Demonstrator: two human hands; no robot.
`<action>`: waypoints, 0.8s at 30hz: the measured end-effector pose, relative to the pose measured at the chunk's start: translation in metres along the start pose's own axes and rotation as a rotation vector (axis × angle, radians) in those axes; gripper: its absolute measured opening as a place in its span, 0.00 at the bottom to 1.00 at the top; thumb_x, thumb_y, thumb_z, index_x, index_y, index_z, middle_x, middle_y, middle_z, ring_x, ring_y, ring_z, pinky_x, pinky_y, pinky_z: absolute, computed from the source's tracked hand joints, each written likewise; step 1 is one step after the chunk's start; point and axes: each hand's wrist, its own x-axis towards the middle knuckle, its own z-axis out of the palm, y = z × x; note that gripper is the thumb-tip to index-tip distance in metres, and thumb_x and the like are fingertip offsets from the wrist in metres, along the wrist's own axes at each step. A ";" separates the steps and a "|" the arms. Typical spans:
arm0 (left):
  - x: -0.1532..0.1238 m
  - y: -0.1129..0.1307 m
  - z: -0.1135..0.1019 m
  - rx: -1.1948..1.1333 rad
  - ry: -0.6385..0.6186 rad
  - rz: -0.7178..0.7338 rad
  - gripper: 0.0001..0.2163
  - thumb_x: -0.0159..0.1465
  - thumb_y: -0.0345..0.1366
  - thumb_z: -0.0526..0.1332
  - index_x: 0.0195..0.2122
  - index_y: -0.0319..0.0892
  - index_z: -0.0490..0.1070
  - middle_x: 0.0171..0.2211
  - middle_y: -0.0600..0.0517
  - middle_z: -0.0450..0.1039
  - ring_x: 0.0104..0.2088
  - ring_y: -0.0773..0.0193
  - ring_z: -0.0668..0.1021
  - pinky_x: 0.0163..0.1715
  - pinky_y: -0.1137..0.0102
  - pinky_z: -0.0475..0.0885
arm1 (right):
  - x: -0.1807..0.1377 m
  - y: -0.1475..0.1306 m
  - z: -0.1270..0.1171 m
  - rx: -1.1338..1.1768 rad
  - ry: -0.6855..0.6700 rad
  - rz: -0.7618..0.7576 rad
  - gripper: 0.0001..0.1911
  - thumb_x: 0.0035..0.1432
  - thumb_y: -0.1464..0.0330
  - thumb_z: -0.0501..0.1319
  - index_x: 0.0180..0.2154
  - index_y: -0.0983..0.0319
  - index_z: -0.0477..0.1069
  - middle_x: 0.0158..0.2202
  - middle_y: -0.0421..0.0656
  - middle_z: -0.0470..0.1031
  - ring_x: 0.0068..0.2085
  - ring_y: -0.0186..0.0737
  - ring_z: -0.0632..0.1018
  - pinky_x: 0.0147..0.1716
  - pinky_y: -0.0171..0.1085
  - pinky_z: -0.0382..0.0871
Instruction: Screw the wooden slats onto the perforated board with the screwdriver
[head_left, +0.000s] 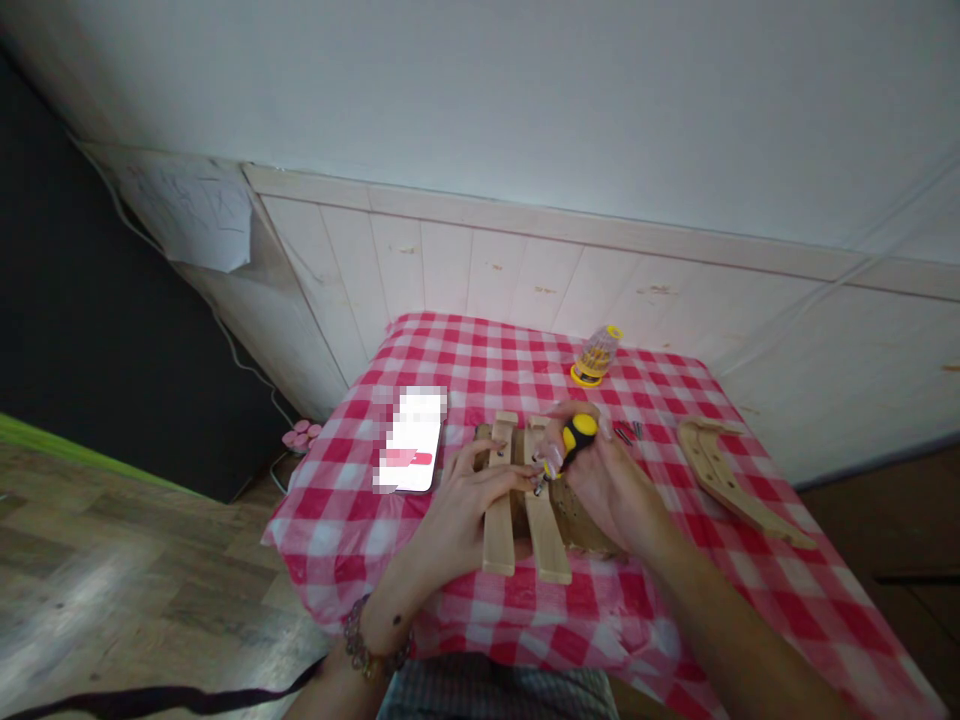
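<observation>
My right hand (609, 478) is closed around a screwdriver (579, 438) with a yellow and black handle. Its tip points down at a hole in the right pale wooden slat (549, 548). My left hand (474, 492) grips the left wooden slat (499, 545) from its left side, its fingers reaching across towards the screwdriver's tip. Both slats lie side by side across a brown piece (577, 520) that looks like rough wood, partly covered by my hands. Whether a screw sits under the tip is too small to tell.
A phone (416, 440) with a lit screen lies left of my left hand on the checked tablecloth (480, 350). Farther back stands a clear bit case (598, 355) with yellow ends. Small screws (628, 431) and curved wooden pieces (731, 485) lie to the right.
</observation>
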 end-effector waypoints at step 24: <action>0.000 -0.001 0.000 0.030 0.010 0.016 0.23 0.54 0.43 0.77 0.50 0.48 0.77 0.58 0.48 0.77 0.64 0.41 0.65 0.63 0.48 0.61 | -0.011 0.001 -0.007 -0.154 0.028 -0.131 0.09 0.72 0.57 0.58 0.46 0.53 0.71 0.44 0.42 0.77 0.42 0.40 0.80 0.46 0.44 0.75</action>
